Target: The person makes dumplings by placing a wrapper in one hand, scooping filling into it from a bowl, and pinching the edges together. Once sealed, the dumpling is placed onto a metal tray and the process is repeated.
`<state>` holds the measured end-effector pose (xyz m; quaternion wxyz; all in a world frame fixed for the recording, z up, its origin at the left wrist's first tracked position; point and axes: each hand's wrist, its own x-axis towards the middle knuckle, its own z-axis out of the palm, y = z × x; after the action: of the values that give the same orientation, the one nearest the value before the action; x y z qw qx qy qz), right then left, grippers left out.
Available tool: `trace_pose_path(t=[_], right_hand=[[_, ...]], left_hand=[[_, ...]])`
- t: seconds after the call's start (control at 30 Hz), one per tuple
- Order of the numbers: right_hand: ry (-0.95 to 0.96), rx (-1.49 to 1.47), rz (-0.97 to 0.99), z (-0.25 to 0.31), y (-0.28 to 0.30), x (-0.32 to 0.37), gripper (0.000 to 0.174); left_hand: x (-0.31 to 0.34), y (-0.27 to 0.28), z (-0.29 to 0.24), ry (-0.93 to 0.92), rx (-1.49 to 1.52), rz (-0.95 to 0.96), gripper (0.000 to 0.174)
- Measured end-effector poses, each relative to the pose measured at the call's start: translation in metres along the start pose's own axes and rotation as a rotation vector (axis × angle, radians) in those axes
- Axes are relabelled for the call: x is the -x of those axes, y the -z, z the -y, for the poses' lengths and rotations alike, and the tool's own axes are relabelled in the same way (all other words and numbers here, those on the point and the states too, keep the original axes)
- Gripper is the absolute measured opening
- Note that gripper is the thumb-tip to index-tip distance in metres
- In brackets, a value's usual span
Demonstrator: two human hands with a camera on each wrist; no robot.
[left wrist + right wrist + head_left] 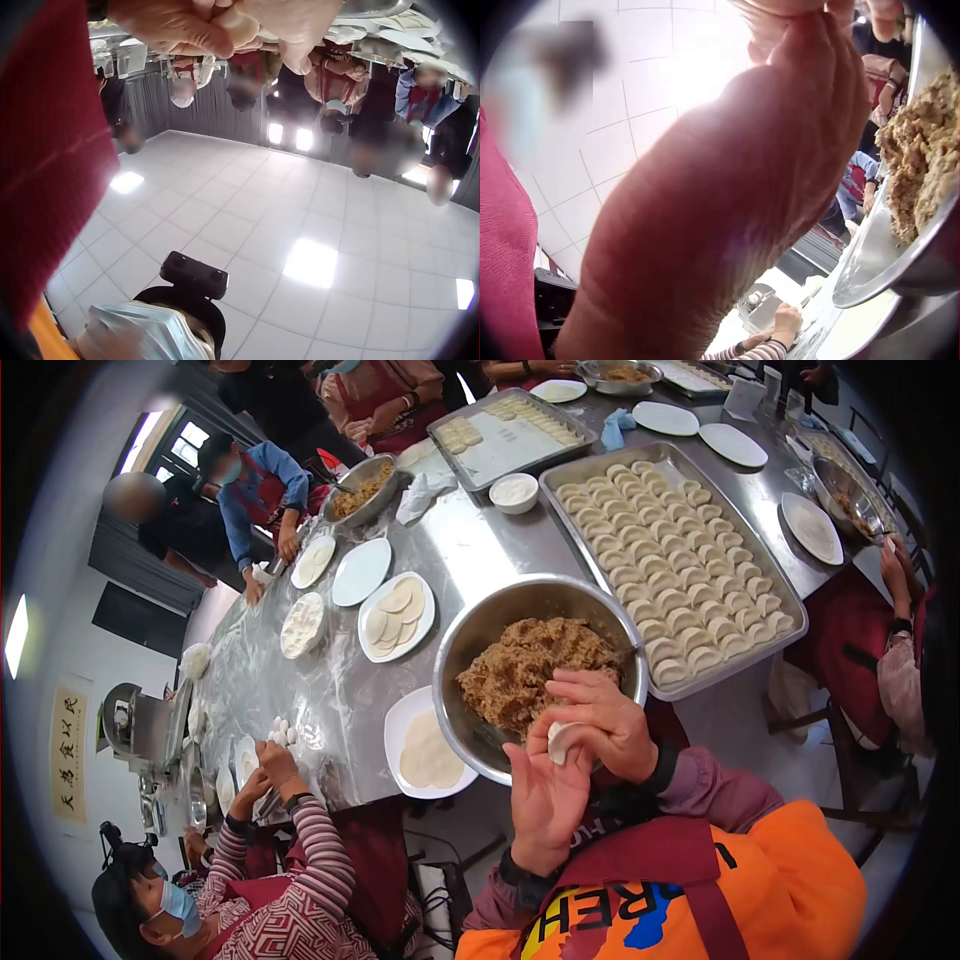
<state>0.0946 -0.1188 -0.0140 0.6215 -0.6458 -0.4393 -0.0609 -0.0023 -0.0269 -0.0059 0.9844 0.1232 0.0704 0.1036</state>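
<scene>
In the head view, a small pale dumpling [565, 740] is between my two hands at the near edge of a steel bowl [452, 690] of brown filling [540, 660]. My right hand [612, 728] comes over it from the right and pinches it. Below and to its left, my left hand [552, 805] turns its palm up with the thumb straight and apart from the dumpling. The left fingers are partly hidden behind the right hand. In the left wrist view, the dumpling [240, 30] shows beside the right thumb. The right wrist view shows mostly the right hand [742, 165].
A large tray [790, 635] with rows of dumplings lies right of the bowl. To its left are plates of wrappers [430, 750] and a dish of flour [303, 625]. A person in a striped sleeve [325, 850] works at the left. Others stand around the steel table [480, 540].
</scene>
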Motion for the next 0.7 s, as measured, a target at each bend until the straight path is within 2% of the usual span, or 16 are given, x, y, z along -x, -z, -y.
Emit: trace_pose_path(t=[0.1,0.27,0.4,0.5,0.6,0.7], right_hand=[[-0.021,-0.032,0.045,0.003,0.003,-0.005,0.025],[0.008,0.004,0.201,-0.007,0.007,-0.007,0.027],[-0.160,-0.157,0.250,-0.001,0.007,-0.016,0.021],[-0.002,-0.103,0.339,-0.011,0.009,-0.022,0.017],[-0.073,-0.078,0.412,-0.010,0.010,-0.032,0.014],[-0.031,-0.110,0.450,-0.009,0.002,-0.039,0.011]], left_hand=[[0.000,0.004,-0.005,0.045,-0.008,0.028,0.069],[-0.004,-0.008,-0.004,0.033,-0.126,-0.066,0.070],[-0.005,0.003,-0.015,0.093,-0.211,0.028,0.071],[-0.006,-0.003,-0.022,0.139,-0.350,0.019,0.072],[-0.009,-0.005,-0.028,0.162,-0.284,0.023,0.066],[-0.010,-0.003,-0.035,0.188,-0.378,0.006,0.073]])
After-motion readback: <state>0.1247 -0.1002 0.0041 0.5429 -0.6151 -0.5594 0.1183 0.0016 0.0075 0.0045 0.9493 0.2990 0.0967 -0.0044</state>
